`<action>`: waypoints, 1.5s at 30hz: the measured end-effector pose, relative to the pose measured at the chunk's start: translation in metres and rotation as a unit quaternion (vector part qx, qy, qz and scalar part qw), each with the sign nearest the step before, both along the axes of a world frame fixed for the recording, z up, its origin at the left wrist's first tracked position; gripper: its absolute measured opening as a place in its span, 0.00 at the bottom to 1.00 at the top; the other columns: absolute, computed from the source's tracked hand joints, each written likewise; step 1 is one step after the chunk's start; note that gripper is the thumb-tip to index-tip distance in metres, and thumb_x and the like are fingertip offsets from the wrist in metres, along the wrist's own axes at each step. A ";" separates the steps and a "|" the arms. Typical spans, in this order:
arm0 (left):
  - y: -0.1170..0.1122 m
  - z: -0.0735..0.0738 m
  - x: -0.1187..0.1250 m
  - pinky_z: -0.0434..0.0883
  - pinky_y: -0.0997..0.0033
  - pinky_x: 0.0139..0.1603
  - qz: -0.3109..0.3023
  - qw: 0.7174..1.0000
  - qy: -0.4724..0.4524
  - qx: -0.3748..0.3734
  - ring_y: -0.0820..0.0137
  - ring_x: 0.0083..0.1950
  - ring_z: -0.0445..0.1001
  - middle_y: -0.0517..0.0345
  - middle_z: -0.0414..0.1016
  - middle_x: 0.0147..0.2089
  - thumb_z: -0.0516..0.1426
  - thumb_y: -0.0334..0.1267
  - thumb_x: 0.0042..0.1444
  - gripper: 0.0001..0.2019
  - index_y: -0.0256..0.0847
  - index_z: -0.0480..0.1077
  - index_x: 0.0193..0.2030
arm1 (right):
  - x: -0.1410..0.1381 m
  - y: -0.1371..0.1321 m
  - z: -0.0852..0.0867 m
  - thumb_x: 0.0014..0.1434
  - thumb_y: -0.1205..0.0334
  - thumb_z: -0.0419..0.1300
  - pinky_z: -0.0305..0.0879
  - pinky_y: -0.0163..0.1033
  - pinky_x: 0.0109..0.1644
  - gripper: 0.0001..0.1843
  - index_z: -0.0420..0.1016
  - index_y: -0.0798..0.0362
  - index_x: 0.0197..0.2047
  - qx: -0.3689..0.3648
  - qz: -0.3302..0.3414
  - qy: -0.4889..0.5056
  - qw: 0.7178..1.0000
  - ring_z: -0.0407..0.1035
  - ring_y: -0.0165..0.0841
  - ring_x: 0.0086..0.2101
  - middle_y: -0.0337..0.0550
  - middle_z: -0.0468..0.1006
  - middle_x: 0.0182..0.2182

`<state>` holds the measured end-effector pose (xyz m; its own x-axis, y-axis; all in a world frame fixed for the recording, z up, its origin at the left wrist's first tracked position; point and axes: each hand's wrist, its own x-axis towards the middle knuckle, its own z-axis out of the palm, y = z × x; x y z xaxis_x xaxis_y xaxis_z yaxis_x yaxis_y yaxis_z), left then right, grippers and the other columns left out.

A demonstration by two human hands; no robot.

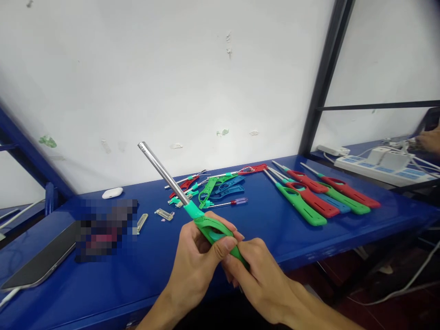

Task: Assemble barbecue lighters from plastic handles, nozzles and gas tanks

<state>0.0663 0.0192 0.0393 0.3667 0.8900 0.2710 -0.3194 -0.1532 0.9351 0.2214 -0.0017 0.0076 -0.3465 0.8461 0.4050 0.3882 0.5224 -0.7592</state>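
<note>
A green long-nosed gas lighter is held above the front of the blue table, its silver tube pointing up and to the left. My left hand wraps round the handle near the trigger opening, thumb on top. The fingers of my right hand are closed on the rear end of the same handle. Beyond them lie green, blue and red lighter shells with loose metal tubes. A screwdriver with a clear purple-red handle lies nearby, beside small clear fuel tanks.
Several whole lighters in green, red and blue lie at the right of the blue table. At left are a phone, a blurred dark object and a white case. A power strip and another person's hand are far right.
</note>
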 end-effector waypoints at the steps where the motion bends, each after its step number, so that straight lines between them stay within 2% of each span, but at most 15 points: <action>1: 0.000 -0.001 0.000 0.75 0.75 0.24 0.006 1.000 0.006 0.001 0.73 0.22 0.77 0.58 0.80 0.34 0.72 0.41 0.56 0.10 0.40 0.78 0.39 | 0.000 0.001 -0.001 0.76 0.47 0.47 0.55 0.38 0.29 0.27 0.67 0.50 0.27 -0.007 0.000 0.001 1.000 0.63 0.30 0.23 0.38 0.72 0.22; 5: 0.005 -0.002 -0.003 0.74 0.75 0.25 0.026 0.999 0.022 0.000 0.72 0.25 0.77 0.56 0.80 0.35 0.71 0.42 0.57 0.11 0.39 0.79 0.40 | -0.002 0.006 -0.006 0.77 0.48 0.48 0.54 0.36 0.29 0.28 0.67 0.51 0.26 -0.033 0.021 0.027 0.999 0.64 0.28 0.23 0.36 0.71 0.21; 10: 0.009 0.000 -0.007 0.75 0.74 0.31 -0.002 1.000 0.015 -0.019 0.69 0.30 0.79 0.54 0.82 0.36 0.72 0.42 0.56 0.11 0.39 0.79 0.40 | 0.000 0.008 -0.007 0.73 0.51 0.56 0.54 0.36 0.29 0.24 0.66 0.52 0.26 -0.049 0.028 0.066 0.996 0.60 0.27 0.22 0.33 0.68 0.20; 14: 0.009 0.002 -0.009 0.77 0.71 0.41 0.002 0.999 -0.027 -0.034 0.64 0.40 0.81 0.52 0.82 0.37 0.70 0.43 0.59 0.10 0.40 0.80 0.41 | 0.001 0.007 -0.003 0.74 0.52 0.55 0.55 0.35 0.29 0.19 0.69 0.52 0.32 -0.052 0.033 0.098 0.993 0.57 0.27 0.24 0.33 0.67 0.23; 17: 0.010 0.002 -0.010 0.77 0.69 0.46 0.011 0.997 -0.048 -0.059 0.63 0.43 0.81 0.51 0.82 0.41 0.69 0.43 0.60 0.11 0.40 0.80 0.44 | -0.001 0.006 0.000 0.74 0.53 0.55 0.55 0.36 0.31 0.15 0.72 0.52 0.38 -0.037 0.017 0.099 0.994 0.56 0.28 0.27 0.35 0.69 0.28; 20: 0.012 0.001 -0.010 0.77 0.71 0.45 0.021 0.997 -0.050 -0.056 0.66 0.42 0.79 0.53 0.81 0.42 0.71 0.41 0.57 0.11 0.40 0.79 0.43 | -0.005 0.006 0.000 0.73 0.55 0.55 0.55 0.36 0.32 0.13 0.73 0.53 0.39 -0.027 0.003 0.094 0.995 0.55 0.29 0.28 0.35 0.69 0.28; 24: 0.013 -0.002 -0.011 0.76 0.72 0.44 0.036 0.997 -0.051 -0.036 0.68 0.40 0.78 0.57 0.81 0.38 0.71 0.39 0.58 0.12 0.43 0.77 0.46 | -0.007 0.005 0.001 0.74 0.55 0.54 0.56 0.36 0.33 0.13 0.73 0.52 0.40 -0.030 0.003 0.088 0.996 0.57 0.29 0.28 0.36 0.71 0.29; 28: 0.014 -0.001 -0.013 0.77 0.72 0.43 0.024 0.998 -0.044 -0.024 0.68 0.39 0.79 0.57 0.81 0.36 0.71 0.40 0.58 0.09 0.41 0.77 0.39 | -0.008 0.005 0.002 0.75 0.54 0.52 0.55 0.37 0.34 0.14 0.73 0.50 0.42 -0.029 0.008 0.058 0.998 0.59 0.30 0.28 0.36 0.74 0.31; 33: 0.011 0.006 -0.014 0.77 0.73 0.42 0.042 0.999 -0.003 0.018 0.68 0.39 0.80 0.57 0.82 0.35 0.71 0.39 0.58 0.08 0.41 0.77 0.36 | -0.003 0.005 -0.001 0.76 0.53 0.50 0.51 0.37 0.32 0.17 0.67 0.50 0.36 -0.018 0.031 0.045 0.998 0.52 0.29 0.27 0.34 0.66 0.27; 35: 0.010 0.009 -0.015 0.78 0.71 0.43 0.033 0.999 0.022 0.025 0.65 0.41 0.81 0.55 0.83 0.38 0.71 0.41 0.58 0.10 0.41 0.78 0.41 | 0.000 0.004 -0.001 0.76 0.51 0.50 0.49 0.37 0.31 0.19 0.64 0.50 0.33 -0.026 0.032 0.053 0.998 0.50 0.29 0.26 0.33 0.62 0.26; 37: 0.009 0.013 -0.016 0.78 0.67 0.48 0.031 0.999 0.014 0.031 0.61 0.47 0.82 0.51 0.84 0.46 0.71 0.45 0.58 0.18 0.43 0.77 0.52 | 0.001 0.004 -0.001 0.77 0.48 0.48 0.49 0.37 0.31 0.21 0.64 0.50 0.33 -0.043 0.030 0.062 0.997 0.51 0.28 0.26 0.32 0.62 0.25; 39: 0.010 0.017 -0.019 0.77 0.63 0.53 0.065 0.997 -0.026 0.042 0.58 0.52 0.81 0.48 0.82 0.54 0.68 0.51 0.61 0.25 0.45 0.73 0.61 | 0.002 0.004 0.000 0.77 0.46 0.47 0.49 0.37 0.30 0.24 0.65 0.51 0.32 -0.062 0.027 0.063 0.996 0.54 0.28 0.25 0.32 0.63 0.24; 40: 0.011 0.019 -0.020 0.77 0.63 0.55 0.096 0.993 -0.047 0.047 0.58 0.54 0.81 0.49 0.82 0.55 0.66 0.53 0.63 0.25 0.46 0.73 0.62 | 0.002 0.004 0.001 0.77 0.45 0.47 0.50 0.37 0.30 0.25 0.66 0.51 0.32 -0.066 0.025 0.062 0.996 0.54 0.28 0.25 0.32 0.63 0.23; 43: 0.015 0.022 -0.026 0.75 0.72 0.52 0.193 0.978 -0.053 0.057 0.65 0.50 0.80 0.53 0.83 0.46 0.65 0.52 0.64 0.16 0.42 0.80 0.48 | 0.002 0.003 0.003 0.76 0.44 0.48 0.50 0.37 0.30 0.26 0.67 0.51 0.32 -0.066 0.026 0.046 0.996 0.55 0.27 0.24 0.32 0.63 0.22; 45: 0.018 0.022 -0.028 0.74 0.76 0.49 0.213 0.975 -0.044 0.048 0.68 0.46 0.78 0.56 0.81 0.39 0.68 0.51 0.61 0.15 0.40 0.82 0.40 | 0.001 0.002 0.004 0.76 0.45 0.48 0.50 0.36 0.30 0.25 0.67 0.51 0.32 -0.066 0.028 0.038 0.997 0.55 0.27 0.23 0.32 0.63 0.22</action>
